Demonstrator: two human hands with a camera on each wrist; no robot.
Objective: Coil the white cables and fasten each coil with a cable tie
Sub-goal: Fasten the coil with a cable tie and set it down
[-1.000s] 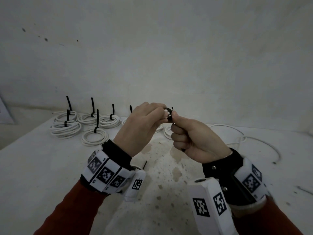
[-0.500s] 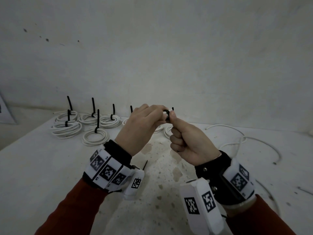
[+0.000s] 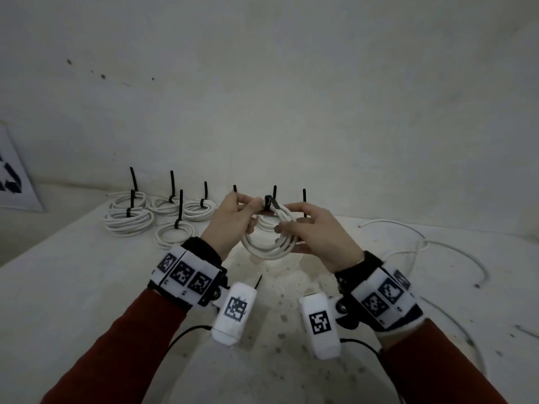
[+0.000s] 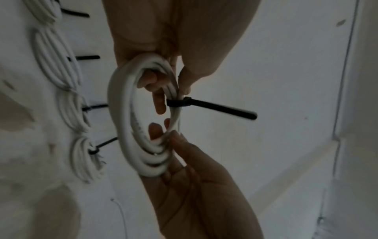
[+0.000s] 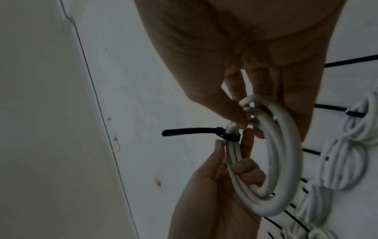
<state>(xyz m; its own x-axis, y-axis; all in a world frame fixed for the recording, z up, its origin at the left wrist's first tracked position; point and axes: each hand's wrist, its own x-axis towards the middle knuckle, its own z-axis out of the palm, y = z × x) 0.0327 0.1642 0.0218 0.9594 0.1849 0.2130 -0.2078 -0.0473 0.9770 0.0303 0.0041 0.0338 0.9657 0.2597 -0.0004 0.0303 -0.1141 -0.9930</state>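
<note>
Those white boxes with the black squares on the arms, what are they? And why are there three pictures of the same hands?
No machine here: a person works with two bare hands. The boxes strapped to the wrists seem to be small cameras with patterned stickers. One picture comes from a camera on the person's head, looking down. The other two come from the wrists, looking along the fingers, so they look close and dark.

The left hand and right hand both hold one coil of white cable above the table. A black tie is pulled tight round it, with its tail sticking out.

At the back of the table lie more coils, each with its own tie. On the right, a loose cable is not coiled yet.
</note>
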